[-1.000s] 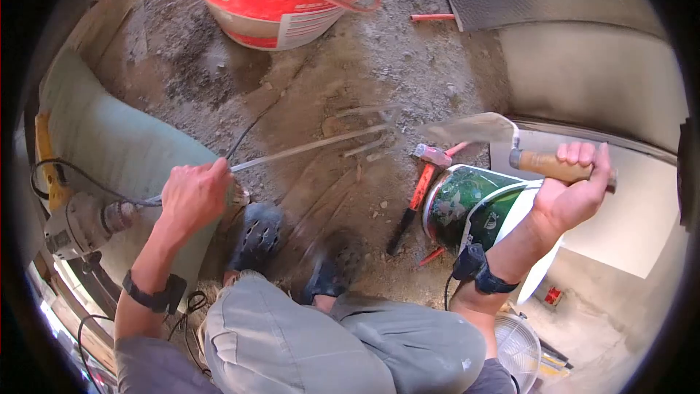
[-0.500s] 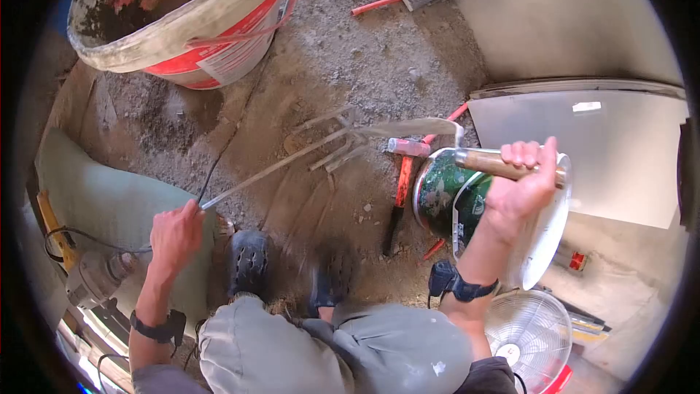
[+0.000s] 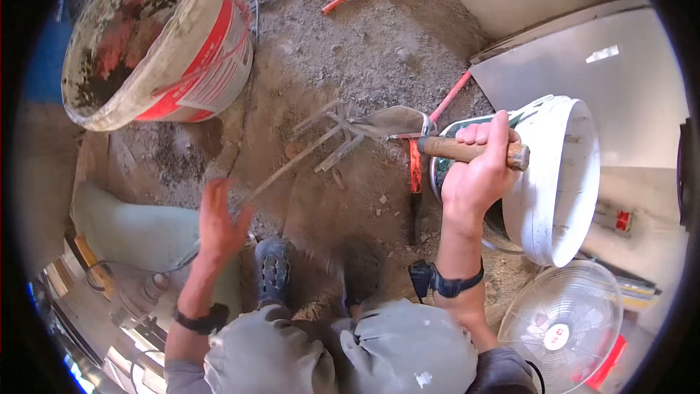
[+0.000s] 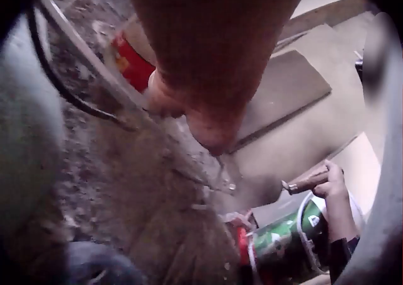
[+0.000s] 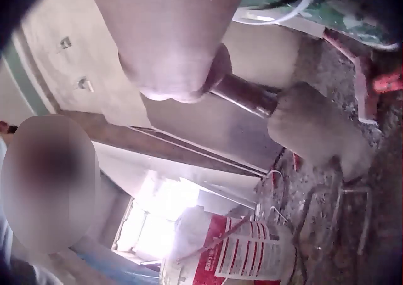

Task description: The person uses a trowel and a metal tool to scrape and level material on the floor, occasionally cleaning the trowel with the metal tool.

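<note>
My right hand (image 3: 477,168) grips the wooden handle (image 3: 456,150) of a trowel, its thumb lying up along the handle. The trowel's blade (image 3: 394,121) touches or overlaps the metal prongs (image 3: 346,131) of a mixing paddle. From the prongs, the paddle's thin shaft (image 3: 292,164) runs down-left to my left hand (image 3: 217,226), whose blurred fingers look straight and parted from the thumb beside the shaft. A drill (image 3: 138,299) lies at the lower left. In the right wrist view the blade (image 5: 315,124) is grey and coated.
A large dirty bucket (image 3: 197,66) stands tilted in view at the upper left. Right of my feet are a red-and-black hammer (image 3: 415,175), a green-and-white bucket (image 3: 536,204) lying on its side and a round fan (image 3: 558,332). Sheets (image 3: 583,80) lean at the right.
My left hand has loosened from its curl round the shaft. The view has shifted, and the trowel blade and right hand have moved left to the prongs.
</note>
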Demonstrator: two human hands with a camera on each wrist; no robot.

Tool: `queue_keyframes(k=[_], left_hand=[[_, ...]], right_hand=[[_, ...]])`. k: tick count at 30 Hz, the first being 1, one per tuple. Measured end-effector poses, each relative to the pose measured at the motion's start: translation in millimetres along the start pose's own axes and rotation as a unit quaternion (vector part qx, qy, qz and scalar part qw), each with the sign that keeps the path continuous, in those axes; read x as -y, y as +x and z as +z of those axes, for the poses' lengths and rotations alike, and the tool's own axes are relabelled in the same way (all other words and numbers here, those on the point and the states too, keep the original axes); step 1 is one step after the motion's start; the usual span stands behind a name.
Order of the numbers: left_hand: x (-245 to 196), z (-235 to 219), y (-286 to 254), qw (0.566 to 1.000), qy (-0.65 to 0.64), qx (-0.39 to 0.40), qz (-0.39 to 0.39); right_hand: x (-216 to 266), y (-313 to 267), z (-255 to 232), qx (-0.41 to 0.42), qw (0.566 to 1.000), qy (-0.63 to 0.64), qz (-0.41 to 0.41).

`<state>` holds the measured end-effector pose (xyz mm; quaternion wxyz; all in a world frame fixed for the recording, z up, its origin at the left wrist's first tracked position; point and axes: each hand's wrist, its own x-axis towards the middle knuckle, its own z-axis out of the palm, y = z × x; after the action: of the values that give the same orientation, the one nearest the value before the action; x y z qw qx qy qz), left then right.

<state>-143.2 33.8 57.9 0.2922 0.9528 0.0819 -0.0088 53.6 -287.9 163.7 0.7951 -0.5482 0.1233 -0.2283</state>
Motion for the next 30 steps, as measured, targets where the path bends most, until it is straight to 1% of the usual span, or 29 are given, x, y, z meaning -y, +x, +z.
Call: queue_keyframes(k=[1, 2, 3, 5, 6, 8, 9, 11, 12, 14, 15, 17, 19, 20, 22, 23, 26, 29, 30], left_hand=[[-14.2, 11.1, 15.0, 0.998, 0.035, -0.016, 0.039], [-29.1, 22.1, 31.7, 0.997, 0.047, -0.015, 0.060], [-45.5, 32.9, 50.6, 0.995, 0.056, -0.016, 0.082], [-82.6, 47.9, 82.2, 0.988, 0.123, 0.021, 0.088], [-92.9, 57.5, 95.0, 0.986, 0.133, 0.030, 0.099], [-105.4, 76.1, 114.3, 0.979, 0.156, 0.049, 0.120], [-111.7, 77.9, 118.5, 0.976, 0.175, 0.073, 0.104], [-123.0, 75.1, 126.7, 0.966, 0.213, 0.122, 0.076], [-121.5, 69.7, 134.8, 0.973, 0.180, 0.130, 0.057], [-105.4, 56.5, 153.5, 0.982, 0.116, 0.147, 0.018], [-95.9, 54.6, 161.0, 0.982, 0.109, 0.151, 0.035], [-79.0, 49.2, 173.1, 0.981, 0.096, 0.157, 0.067], [-76.6, 42.8, 180.6, 0.977, 0.070, 0.187, 0.069], [-75.1, 40.8, 183.1, 0.975, 0.057, 0.202, 0.069], [-63.1, 42.0, 186.5, 0.978, 0.044, 0.182, 0.093], [-56.6, 42.4, 187.8, 0.979, 0.037, 0.171, 0.104], [-42.3, 40.5, 203.3, 0.971, -0.012, 0.240, 0.007], [-29.6, 42.6, 204.8, 0.962, -0.126, 0.242, -0.027], [-26.4, 43.1, 204.0, 0.965, -0.114, 0.233, -0.034]], right_hand=[[-1.2, -5.4, -3.7, 0.014, 1.000, 0.000, -0.014], [-1.1, -10.9, -9.7, 0.029, 0.999, -0.004, -0.025], [2.0, -14.1, -16.5, 0.048, 0.997, -0.045, -0.033], [11.2, -16.6, -31.6, 0.088, 0.987, -0.125, -0.049], [22.0, -19.5, -40.7, 0.133, 0.970, -0.196, -0.051], [49.7, -27.4, -58.1, 0.219, 0.916, -0.332, -0.051], [55.4, -31.6, -64.1, 0.231, 0.912, -0.336, -0.052], [75.1, -40.7, -74.6, 0.244, 0.885, -0.393, -0.056], [82.0, -42.4, -82.9, 0.249, 0.873, -0.416, -0.049], [93.6, -38.1, -100.6, 0.303, 0.824, -0.474, -0.069], [97.5, -35.7, -108.8, 0.332, 0.796, -0.500, -0.081], [101.2, -34.2, -121.2, 0.344, 0.763, -0.546, -0.046], [102.1, -32.4, -131.1, 0.355, 0.729, -0.586, -0.004], [100.4, -31.5, -135.5, 0.360, 0.718, -0.596, 0.007], [96.2, -30.4, -144.5, 0.372, 0.693, -0.617, 0.029], [94.7, -31.3, -149.2, 0.379, 0.692, -0.613, 0.025], [91.4, -34.4, -156.6, 0.387, 0.675, -0.625, 0.061], [74.6, -37.0, -170.7, 0.405, 0.657, -0.629, 0.093], [66.1, -38.8, -175.8, 0.412, 0.659, -0.619, 0.109]])
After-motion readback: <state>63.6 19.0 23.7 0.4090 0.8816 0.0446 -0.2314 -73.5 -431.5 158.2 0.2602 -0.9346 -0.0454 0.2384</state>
